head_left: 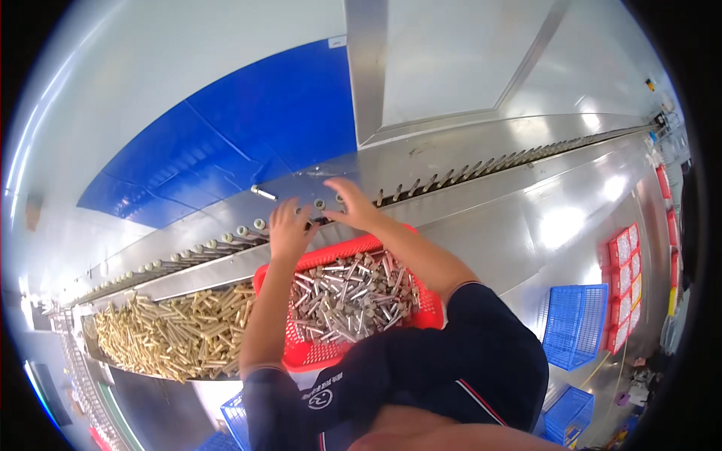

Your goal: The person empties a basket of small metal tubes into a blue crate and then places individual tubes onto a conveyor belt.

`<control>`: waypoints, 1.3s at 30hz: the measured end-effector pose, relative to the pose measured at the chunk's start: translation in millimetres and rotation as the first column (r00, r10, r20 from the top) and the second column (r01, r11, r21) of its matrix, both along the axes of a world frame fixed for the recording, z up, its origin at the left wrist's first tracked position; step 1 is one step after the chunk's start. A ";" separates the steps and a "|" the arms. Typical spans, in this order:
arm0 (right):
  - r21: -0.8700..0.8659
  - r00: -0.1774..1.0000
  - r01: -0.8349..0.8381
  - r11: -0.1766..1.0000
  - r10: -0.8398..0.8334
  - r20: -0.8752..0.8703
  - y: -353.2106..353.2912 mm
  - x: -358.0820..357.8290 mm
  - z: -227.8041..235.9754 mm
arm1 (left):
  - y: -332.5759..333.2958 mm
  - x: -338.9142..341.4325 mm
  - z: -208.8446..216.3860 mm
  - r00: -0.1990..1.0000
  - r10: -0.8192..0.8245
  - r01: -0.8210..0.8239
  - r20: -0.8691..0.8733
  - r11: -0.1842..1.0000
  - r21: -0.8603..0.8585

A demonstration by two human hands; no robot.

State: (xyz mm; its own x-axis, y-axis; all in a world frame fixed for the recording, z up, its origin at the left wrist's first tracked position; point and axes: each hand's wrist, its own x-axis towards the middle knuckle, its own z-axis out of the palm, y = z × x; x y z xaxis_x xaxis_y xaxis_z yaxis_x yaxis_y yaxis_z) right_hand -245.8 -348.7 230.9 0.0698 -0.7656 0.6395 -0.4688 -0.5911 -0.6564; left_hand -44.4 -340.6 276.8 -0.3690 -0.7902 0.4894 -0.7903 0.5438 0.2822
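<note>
Over a long row of upright pegs (432,182) set in a metal track, both my hands reach forward. My left hand (290,229) is at the track with its fingers curved and apart, and I see nothing gripped in it. Close to its right, my right hand (353,207) has thumb and forefinger spread around a pale round-ended part (340,199), apparently without closing on it. Between the hands stands another round-ended part (320,204). Left of them the pegs carry similar parts (241,231); those to the right look bare. Below my forearms sits a red basket (304,357) of silver pin-like pieces (353,293) with blocky heads.
A heap of brass-coloured tubes (177,331) fills a tray at left. One loose silver piece (263,193) lies beyond the track, by a blue panel (248,113). Blue crates (575,323) and red bins (623,289) stand at the right.
</note>
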 end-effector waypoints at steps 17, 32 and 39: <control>0.297 0.750 -0.660 0.690 0.625 0.216 88.0 -76.2 96.2 | 93.2 -40.6 55.4 0.946 -0.323 0.298 -0.036 0.818 0.492; 0.663 0.887 0.141 0.735 -0.391 0.246 1.9 -113.3 -2.4 | -52.4 -113.4 8.6 0.966 -0.213 0.170 0.144 0.950 0.261; 0.367 0.774 -0.581 0.726 0.355 0.524 70.5 -100.8 61.8 | 39.0 -72.9 66.4 0.955 -0.295 0.244 -0.012 0.764 0.597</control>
State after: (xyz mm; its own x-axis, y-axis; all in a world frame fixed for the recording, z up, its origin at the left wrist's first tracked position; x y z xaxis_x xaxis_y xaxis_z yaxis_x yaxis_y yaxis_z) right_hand -346.6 -278.2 292.7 0.3395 -0.9076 0.2469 0.1445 -0.2090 -0.9672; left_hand -117.3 -301.6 343.2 -0.6267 -0.7756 -0.0748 -0.6696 0.4869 0.5609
